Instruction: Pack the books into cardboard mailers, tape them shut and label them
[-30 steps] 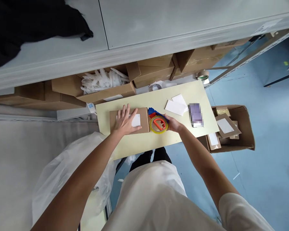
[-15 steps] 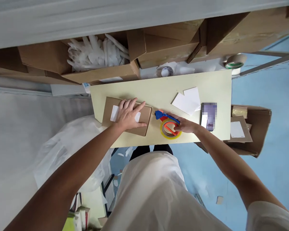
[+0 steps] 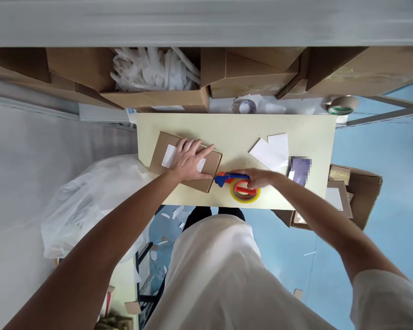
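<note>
A flat brown cardboard box (image 3: 165, 161) with white labels lies on the left part of a pale yellow table (image 3: 227, 133). My left hand (image 3: 189, 159) lies flat on the box, fingers stretched out. Just right of the box sits a tape dispenser (image 3: 239, 185) with a blue handle, an orange frame and a yellowish tape roll. My right hand (image 3: 259, 177) is closed around the dispenser, whose blue tip touches the box's right end.
White paper sheets (image 3: 271, 151) and a blurred purple item (image 3: 299, 167) lie on the table's right side. Open cardboard boxes (image 3: 158, 78) stand behind, one holding white plastic pieces; tape rolls (image 3: 340, 105) sit nearby. A box of parcels (image 3: 358, 192) stands right, a plastic bag (image 3: 89, 201) left.
The box has turned slightly under my left hand. My right hand has brought the dispenser leftward, up to the box's right end. The view has shifted downward.
</note>
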`<state>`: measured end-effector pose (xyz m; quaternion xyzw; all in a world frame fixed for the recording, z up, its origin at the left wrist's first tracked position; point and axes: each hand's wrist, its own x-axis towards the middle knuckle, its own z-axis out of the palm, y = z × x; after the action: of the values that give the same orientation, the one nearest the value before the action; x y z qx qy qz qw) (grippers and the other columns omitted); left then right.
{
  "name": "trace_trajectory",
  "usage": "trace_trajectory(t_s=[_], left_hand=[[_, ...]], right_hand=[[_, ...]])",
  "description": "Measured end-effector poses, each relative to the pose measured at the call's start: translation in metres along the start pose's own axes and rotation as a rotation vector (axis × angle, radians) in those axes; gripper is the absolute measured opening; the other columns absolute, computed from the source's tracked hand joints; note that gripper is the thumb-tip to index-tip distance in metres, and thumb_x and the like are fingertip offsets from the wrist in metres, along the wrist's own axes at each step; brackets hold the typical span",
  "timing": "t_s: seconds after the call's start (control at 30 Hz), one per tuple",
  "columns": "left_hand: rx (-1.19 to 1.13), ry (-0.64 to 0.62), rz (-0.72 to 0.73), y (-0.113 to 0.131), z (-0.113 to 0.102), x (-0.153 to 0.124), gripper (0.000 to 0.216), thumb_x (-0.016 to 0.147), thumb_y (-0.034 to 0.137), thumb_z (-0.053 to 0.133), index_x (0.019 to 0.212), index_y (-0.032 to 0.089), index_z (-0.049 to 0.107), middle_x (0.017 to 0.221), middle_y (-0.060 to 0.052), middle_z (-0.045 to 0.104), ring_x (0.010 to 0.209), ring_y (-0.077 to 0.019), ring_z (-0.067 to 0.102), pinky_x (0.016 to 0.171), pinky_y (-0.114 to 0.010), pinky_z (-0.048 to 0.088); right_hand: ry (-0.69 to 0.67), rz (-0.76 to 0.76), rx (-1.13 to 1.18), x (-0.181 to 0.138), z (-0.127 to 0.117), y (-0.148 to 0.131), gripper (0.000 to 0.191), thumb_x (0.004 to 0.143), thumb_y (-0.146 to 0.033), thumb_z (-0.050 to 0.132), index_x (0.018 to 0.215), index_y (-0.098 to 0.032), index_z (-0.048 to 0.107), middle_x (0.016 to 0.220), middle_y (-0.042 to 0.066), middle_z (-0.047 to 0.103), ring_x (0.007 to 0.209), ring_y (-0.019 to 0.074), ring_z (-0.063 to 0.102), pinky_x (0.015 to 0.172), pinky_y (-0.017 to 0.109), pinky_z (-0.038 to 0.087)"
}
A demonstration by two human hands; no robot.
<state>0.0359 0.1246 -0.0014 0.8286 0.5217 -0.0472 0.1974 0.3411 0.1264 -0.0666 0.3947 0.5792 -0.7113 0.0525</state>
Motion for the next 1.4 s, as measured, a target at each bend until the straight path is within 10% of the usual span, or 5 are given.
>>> trace_trajectory(t_s=[0.23,0.43,0.73,1.1,1.4], left_hand=[[-0.021,-0.007,-0.026,0.001,0.002,0.000,0.104,0.054,0.070,0.067,0.143,0.028,0.032,0.142,-0.011,0.034,0.127,-0.0390,0.028,0.108,-0.055,0.008],[-0.028,0.015,-0.023,0.002,0.000,-0.003,0.104,0.055,0.069,0.068,0.144,0.028,0.031,0.144,-0.012,0.033,0.130,-0.0375,0.028,0.110,-0.053,0.007],[-0.026,0.126,-0.101,0.012,-0.004,-0.018,0.086,0.079,0.059,0.050,0.148,0.017,0.020,0.155,-0.017,0.013,0.141,-0.0364,0.012,0.110,-0.053,0.010],[0.068,0.129,-0.254,0.002,0.017,-0.089,0.077,0.081,0.062,0.043,0.147,0.025,0.025,0.156,-0.015,0.012,0.141,-0.0402,0.009,0.103,-0.067,0.014],[-0.003,0.239,-0.211,0.010,0.034,-0.107,0.078,0.075,0.058,0.056,0.143,0.024,0.035,0.153,-0.017,0.021,0.139,-0.0407,0.017,0.103,-0.065,0.018]], right_hand=[[-0.028,-0.061,-0.119,0.086,-0.015,-0.010,0.046,0.049,-0.006,0.068,0.089,-0.030,0.073,0.065,-0.002,0.065,0.074,0.0216,0.061,0.072,0.035,0.042],[-0.179,-0.094,-0.384,0.036,0.004,-0.036,0.057,0.047,-0.009,0.071,0.098,-0.033,0.072,0.074,0.000,0.064,0.069,0.0190,0.057,0.065,0.031,0.040],[0.563,-0.017,-0.222,-0.109,0.060,-0.036,0.069,0.070,-0.024,0.060,0.137,-0.032,0.045,0.091,0.007,0.052,0.073,0.0209,0.055,0.069,0.039,0.049],[1.181,0.065,-0.491,-0.058,0.157,0.002,0.067,0.077,-0.009,0.035,0.144,-0.017,0.031,0.092,0.011,0.045,0.090,0.0281,0.051,0.080,0.054,0.047],[1.663,-0.387,-0.881,-0.121,0.107,-0.144,0.050,0.092,-0.030,0.043,0.140,-0.019,0.034,0.111,0.014,0.052,0.104,0.0264,0.051,0.089,0.045,0.047]])
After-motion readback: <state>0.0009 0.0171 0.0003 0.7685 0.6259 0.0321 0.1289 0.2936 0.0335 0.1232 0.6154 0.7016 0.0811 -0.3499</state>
